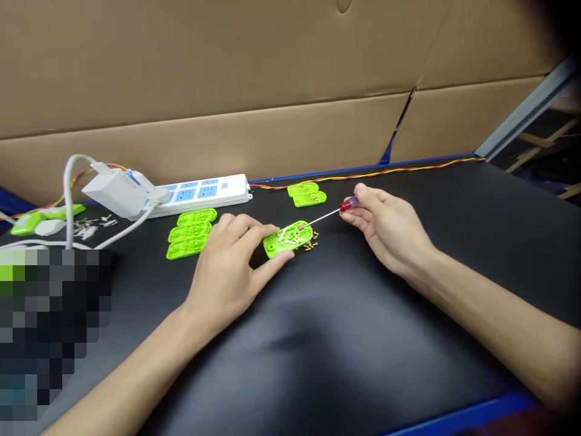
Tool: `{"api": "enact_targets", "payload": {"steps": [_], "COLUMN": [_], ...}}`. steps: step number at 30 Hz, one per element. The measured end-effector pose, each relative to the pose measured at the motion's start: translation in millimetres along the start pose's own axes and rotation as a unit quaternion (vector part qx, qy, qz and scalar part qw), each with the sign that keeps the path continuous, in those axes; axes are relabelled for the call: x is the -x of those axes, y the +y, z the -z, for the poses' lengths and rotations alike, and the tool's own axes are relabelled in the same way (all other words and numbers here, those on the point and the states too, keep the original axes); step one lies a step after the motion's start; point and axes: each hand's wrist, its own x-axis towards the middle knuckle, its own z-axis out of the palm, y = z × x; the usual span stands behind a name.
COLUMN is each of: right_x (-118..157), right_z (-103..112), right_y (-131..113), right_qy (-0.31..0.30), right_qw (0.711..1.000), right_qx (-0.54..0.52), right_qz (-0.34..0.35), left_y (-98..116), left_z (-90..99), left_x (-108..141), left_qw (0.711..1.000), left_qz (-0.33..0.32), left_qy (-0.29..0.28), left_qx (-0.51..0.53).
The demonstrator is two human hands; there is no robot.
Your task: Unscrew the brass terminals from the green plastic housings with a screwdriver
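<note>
My left hand (231, 260) pinches a bright green plastic shell (276, 245) between thumb and fingers, holding it on the black table with its inner side up. Small metal parts sit inside the shell. In my right hand (385, 224) is a screwdriver (349, 204) with a red and purple translucent handle. Its thin shaft slants down to the left, and the tip is at the shell's right end. Whether the tip touches a part there, I cannot tell. Several small brass pieces (310, 246) lie on the table beside the shell's right end.
Several green shells (189, 233) lie left of my left hand, and two more (307, 194) lie behind. A white power strip (200, 192) holds a charger (115, 192) with white cables. Small white-metal pieces (91, 229) are scattered at left. Cardboard (272, 66) stands along the back.
</note>
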Motion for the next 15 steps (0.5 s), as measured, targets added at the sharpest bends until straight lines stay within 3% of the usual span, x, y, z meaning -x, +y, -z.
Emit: {"api": "enact_targets", "payload": {"steps": [7,15], "right_x": [2,10], "right_z": [-2,-8], "right_y": [-6,-10], "right_qy": [0.007,-0.004], "right_qw": [0.996,0.992], "right_qx": [0.029,0.053], "right_qz": [0.083,0.115], "left_y": [-4,-4], "left_z": [0.8,1.7], "left_x": [-1,-1], "left_qw": [0.999,0.998], "left_qz": [-0.002,-0.027], "left_qy": [0.006,0.009], "left_qx": [-0.034,-0.052]}}
